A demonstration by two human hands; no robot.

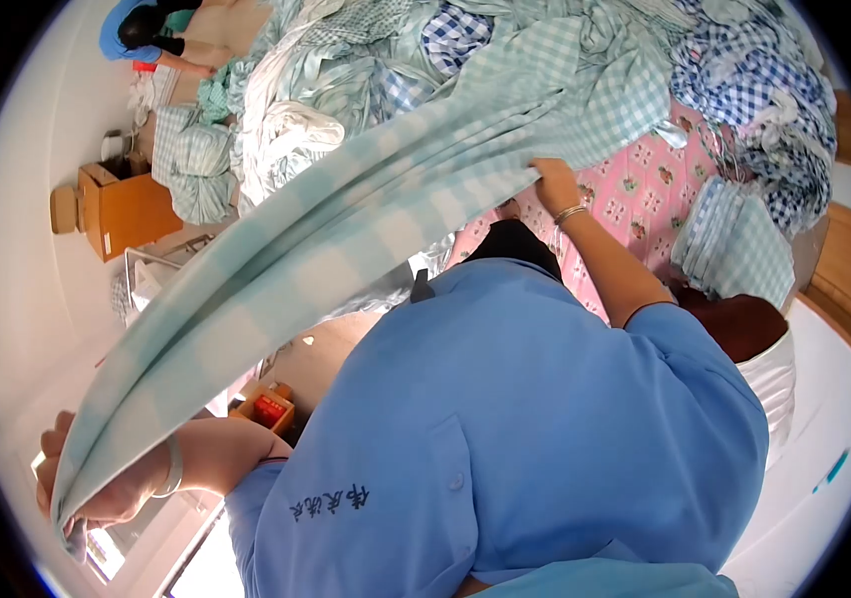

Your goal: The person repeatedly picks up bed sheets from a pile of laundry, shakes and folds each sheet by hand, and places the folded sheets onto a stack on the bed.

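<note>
A pale green-and-white checked sheet (336, 219) is stretched in a long gathered band from the lower left up to the pile. Its near end is gripped in my left hand (122, 488), raised out to the side with the fingers closed on the cloth. My right hand (555, 186) pinches the lower edge of the same sheet, above a pink flowered cloth (635, 199). Beyond my right hand, the sheet spreads out over the heap, and its far end merges with other checked cloth.
A big heap of checked linen (346, 60) fills the back, with blue-checked cloth (744, 75) at right. Folded checked cloths (734, 239) lie on the right. Left are a tied bundle (191, 164) and a cardboard box (132, 209). A co-worker (141, 30) bends over cloth at upper left.
</note>
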